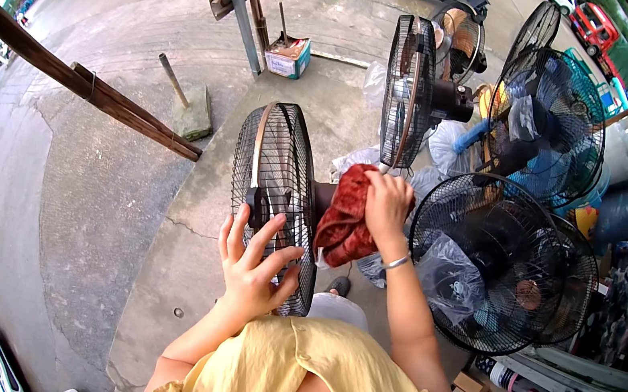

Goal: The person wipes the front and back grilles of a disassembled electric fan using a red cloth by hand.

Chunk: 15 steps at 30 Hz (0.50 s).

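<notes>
In front of me stands a black fan (277, 182) with a round wire cage, seen nearly edge-on. My left hand (256, 264) rests its spread fingers against the near part of the cage, holding nothing. A dark red, crumpled cloth (347, 217) is gripped in my right hand (387, 215). That cloth lies over or against the back of the fan, by the motor housing (322, 196), and covers much of it. Its underside and my right fingertips are partly hidden.
Another upright fan (409, 93) stands just beyond. More black fan cages (483, 258) crowd the right, with clear plastic bags (454, 282) on and among them. A wooden pole (94, 92) slants in from the left, near a concrete block (195, 113). A box (288, 57) sits by a metal post.
</notes>
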### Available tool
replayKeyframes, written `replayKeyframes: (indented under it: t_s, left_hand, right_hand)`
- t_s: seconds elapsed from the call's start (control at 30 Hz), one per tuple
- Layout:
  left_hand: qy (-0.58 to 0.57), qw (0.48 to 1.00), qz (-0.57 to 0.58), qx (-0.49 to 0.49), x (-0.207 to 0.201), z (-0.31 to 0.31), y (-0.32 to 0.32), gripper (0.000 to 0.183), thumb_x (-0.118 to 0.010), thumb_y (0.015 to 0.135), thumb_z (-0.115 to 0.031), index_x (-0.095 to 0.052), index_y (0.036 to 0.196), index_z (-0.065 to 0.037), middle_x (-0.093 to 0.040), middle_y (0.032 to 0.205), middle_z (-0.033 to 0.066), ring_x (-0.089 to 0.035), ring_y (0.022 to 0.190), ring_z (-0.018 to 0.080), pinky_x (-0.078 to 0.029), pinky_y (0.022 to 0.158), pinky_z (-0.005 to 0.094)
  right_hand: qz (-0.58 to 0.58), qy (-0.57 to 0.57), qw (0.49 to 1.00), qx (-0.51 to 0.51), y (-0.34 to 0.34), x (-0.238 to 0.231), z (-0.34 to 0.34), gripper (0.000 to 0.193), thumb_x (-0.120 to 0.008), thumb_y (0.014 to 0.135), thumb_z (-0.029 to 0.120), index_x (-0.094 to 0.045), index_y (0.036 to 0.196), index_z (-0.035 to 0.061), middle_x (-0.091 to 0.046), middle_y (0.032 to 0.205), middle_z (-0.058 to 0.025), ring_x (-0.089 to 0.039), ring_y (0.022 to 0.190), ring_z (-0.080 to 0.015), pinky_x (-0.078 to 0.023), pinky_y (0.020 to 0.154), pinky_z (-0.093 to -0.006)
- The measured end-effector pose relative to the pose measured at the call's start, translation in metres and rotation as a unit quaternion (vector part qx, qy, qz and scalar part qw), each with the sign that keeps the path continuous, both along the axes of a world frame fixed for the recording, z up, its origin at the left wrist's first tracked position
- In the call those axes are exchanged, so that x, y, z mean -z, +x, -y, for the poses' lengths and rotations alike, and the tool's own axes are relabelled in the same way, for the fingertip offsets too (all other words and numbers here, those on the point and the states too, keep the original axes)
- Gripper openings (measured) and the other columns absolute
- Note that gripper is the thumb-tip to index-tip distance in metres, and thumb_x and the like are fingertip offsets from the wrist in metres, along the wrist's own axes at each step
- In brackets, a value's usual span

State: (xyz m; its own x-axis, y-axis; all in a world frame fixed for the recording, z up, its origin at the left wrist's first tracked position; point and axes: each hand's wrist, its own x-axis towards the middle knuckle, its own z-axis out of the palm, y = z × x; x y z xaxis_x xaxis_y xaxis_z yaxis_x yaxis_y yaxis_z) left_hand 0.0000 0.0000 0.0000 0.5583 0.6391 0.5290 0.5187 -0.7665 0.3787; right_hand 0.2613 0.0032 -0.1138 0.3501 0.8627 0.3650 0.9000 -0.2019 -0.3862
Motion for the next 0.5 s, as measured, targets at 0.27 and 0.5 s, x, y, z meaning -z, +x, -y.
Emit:
replayKeyframes:
  t_s: [0.27,0.5]
  left_hand:
    - [0.003,1.000,-0.021,-0.003,-0.001,-0.002,-0.008,0.022,-0.074,0.068,-0.019,-0.073,0.090,-0.022,-0.057,0.135,0.0060,-0.032,0.140,0.0430,-0.019,0.115,0.0559]
    - [0.002,1.000,-0.020,0.016,-0.003,-0.001,-0.001,0.025,-0.071,0.064,-0.016,-0.074,0.088,-0.019,-0.059,0.133,0.0073,-0.031,0.139,0.0450,-0.024,0.111,0.0598]
  right_hand:
    - [0.006,0.033,0.995,-0.097,-0.074,-0.006,0.006,0.020,-0.052,0.088,0.009,-0.061,0.106,0.0078,-0.058,0.110,-0.0106,-0.049,0.116,-0.0298,-0.032,0.104,-0.0475]
    - [-0.146,-0.031,0.988,0.037,0.005,0.001,0.004,0.018,-0.054,0.089,0.007,-0.058,0.107,0.0073,-0.065,0.102,-0.0142,-0.058,0.103,-0.0337,-0.038,0.088,-0.0472]
